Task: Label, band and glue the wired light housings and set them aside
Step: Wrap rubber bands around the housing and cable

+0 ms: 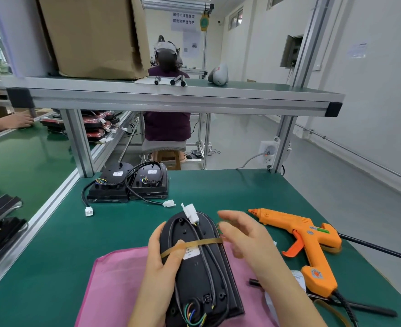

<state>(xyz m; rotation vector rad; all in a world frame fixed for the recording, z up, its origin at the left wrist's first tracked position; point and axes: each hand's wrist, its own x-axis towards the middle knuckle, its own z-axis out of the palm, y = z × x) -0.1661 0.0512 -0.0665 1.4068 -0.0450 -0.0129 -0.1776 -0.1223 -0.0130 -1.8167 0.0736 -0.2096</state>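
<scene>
While the left hand (155,256) gripped the light housing (194,279), a rubber band (204,242) crossed it.
The right hand (246,234), just beside, was blurred; its grip was unclear.

One camera only, riding on the person's head, is looking forward and down across the green bench (230,192). It is sitting close over the left hand (161,260), the right hand (249,239) and the light housing (201,274) between them (these are filling the lower middle), while its wide lens is taking in the shelf rail (171,102) and the room beyond.
</scene>
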